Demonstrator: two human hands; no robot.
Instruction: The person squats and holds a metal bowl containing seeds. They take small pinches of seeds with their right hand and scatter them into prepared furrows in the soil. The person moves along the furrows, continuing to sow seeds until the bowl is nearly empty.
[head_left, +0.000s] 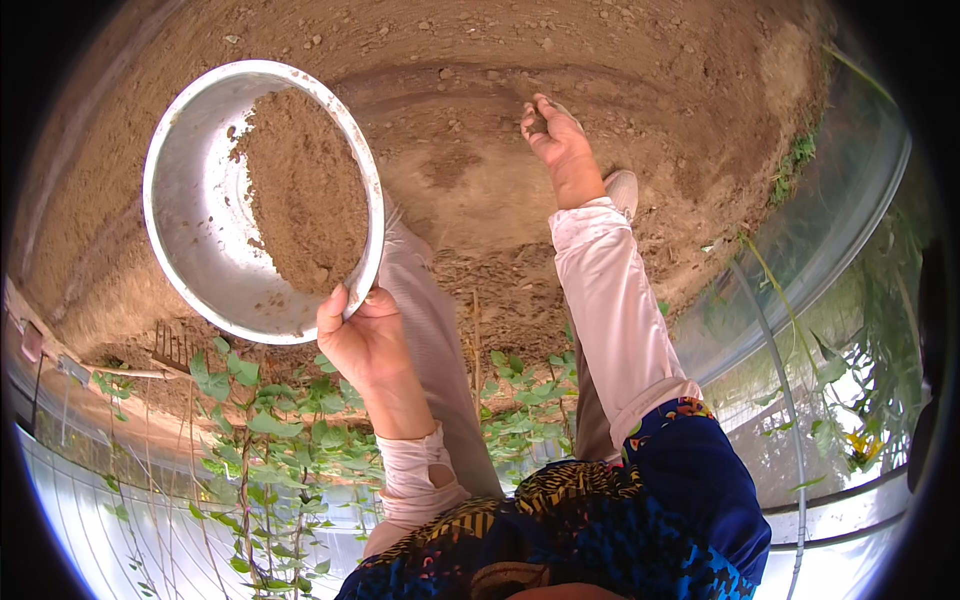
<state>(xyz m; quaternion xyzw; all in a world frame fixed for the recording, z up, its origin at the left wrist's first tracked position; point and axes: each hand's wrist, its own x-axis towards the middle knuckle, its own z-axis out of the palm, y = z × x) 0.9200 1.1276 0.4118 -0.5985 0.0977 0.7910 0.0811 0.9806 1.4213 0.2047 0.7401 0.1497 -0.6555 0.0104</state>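
Note:
My left hand (367, 337) grips the near rim of a round metal basin (196, 195), thumb on the inside. Loose brown soil (307, 195) is heaped along the basin's right side, and the basin is tilted so that its inside faces me. Out over the ground to the right is my right hand (559, 142), its fingers curled around some soil and soil stuck to them. Bare tilled earth (465, 172) lies beneath both hands.
Green climbing plants (277, 427) grow close by my legs. A rake head (171, 351) lies on the ground at left. Clear plastic sheeting (817, 240) and a grey pipe (780, 367) border the right side. My shoe (622, 191) stands on the soil.

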